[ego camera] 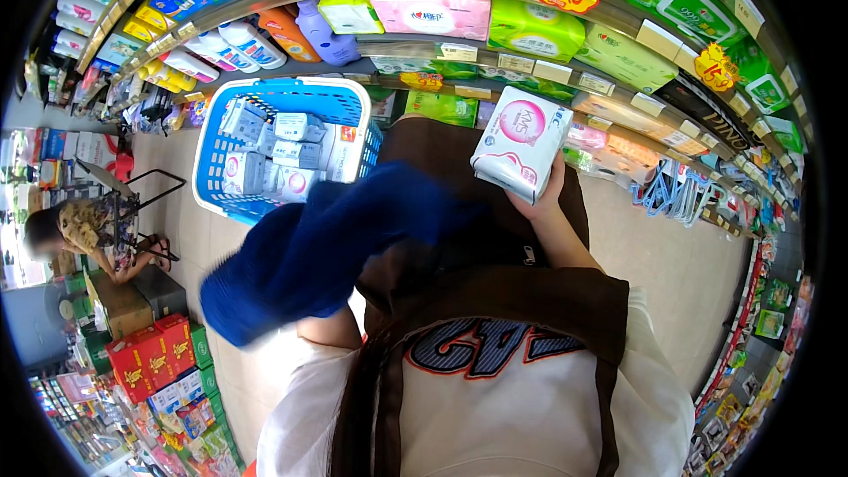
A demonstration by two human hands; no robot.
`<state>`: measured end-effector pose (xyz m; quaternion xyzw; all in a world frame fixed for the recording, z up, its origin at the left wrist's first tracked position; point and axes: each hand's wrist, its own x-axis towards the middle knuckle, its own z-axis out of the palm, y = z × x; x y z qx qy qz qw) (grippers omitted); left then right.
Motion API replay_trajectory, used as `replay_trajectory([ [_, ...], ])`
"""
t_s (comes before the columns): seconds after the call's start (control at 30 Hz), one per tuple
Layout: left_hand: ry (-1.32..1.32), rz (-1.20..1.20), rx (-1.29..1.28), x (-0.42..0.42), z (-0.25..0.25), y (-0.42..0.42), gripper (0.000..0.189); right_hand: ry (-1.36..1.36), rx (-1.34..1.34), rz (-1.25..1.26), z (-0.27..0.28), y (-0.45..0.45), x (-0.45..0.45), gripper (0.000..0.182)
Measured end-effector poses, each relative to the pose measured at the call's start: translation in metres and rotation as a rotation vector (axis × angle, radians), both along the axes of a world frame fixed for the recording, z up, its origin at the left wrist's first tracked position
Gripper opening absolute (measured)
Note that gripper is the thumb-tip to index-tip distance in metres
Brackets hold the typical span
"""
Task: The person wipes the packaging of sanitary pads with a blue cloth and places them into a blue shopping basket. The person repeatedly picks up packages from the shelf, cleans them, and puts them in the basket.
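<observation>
My right hand (pixel 548 195) grips the lower right side of a white plastic-wrapped sanitary pad pack (pixel 523 139) with a pink circle, held up in front of the shelves. A dark blue cloth (pixel 318 245), blurred, covers the end of my left arm. My left hand is hidden by it, so its hold cannot be seen. Up and left of the cloth, a blue plastic shopping basket (pixel 285 85) with a white rim holds several small white packs (pixel 298 154) and a larger white package (pixel 344 146). A brown apron covers my front.
Shop shelves (pixel 411 46) curve across the top, bearing tissue packs (pixel 430 13), bottles (pixel 252 43) and price tags. Blue hangers (pixel 676 195) hang at the right. At the far left a person (pixel 99 232) sits near a folding metal frame, above red boxes (pixel 152 358).
</observation>
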<state>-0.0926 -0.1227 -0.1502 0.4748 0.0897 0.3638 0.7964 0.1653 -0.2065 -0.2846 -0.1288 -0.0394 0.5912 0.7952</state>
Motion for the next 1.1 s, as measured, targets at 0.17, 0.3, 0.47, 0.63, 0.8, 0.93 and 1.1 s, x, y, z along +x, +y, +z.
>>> replay_trajectory([
  [0.17,0.358,-0.158,0.431,0.003,0.034,-0.006,0.027,-0.006,-0.044,0.001,0.001,0.0,0.0,0.062],
  [0.3,0.333,-0.191,0.532,0.007,0.04,0.0,0.026,-0.066,-0.003,-0.011,0.008,0.003,0.002,0.062],
  [0.47,0.286,-0.029,0.489,0.02,0.053,0.004,0.024,-0.064,0.017,-0.003,0.023,0.008,0.009,0.067],
  [0.63,0.321,0.215,0.431,0.062,0.041,0.01,0.022,-0.109,0.139,0.034,0.046,0.015,0.008,0.073],
  [0.8,0.399,0.391,0.447,0.11,0.017,0.005,0.021,-0.783,-0.029,-0.089,0.069,0.016,-0.01,0.08],
  [0.93,0.436,0.437,0.478,0.133,0.005,-0.001,0.019,-1.119,-0.164,-0.373,0.083,0.037,-0.021,0.085],
  [1.1,0.436,0.373,0.455,0.137,0.003,0.002,0.018,-1.316,-0.042,-0.569,0.118,0.018,-0.03,0.081],
])
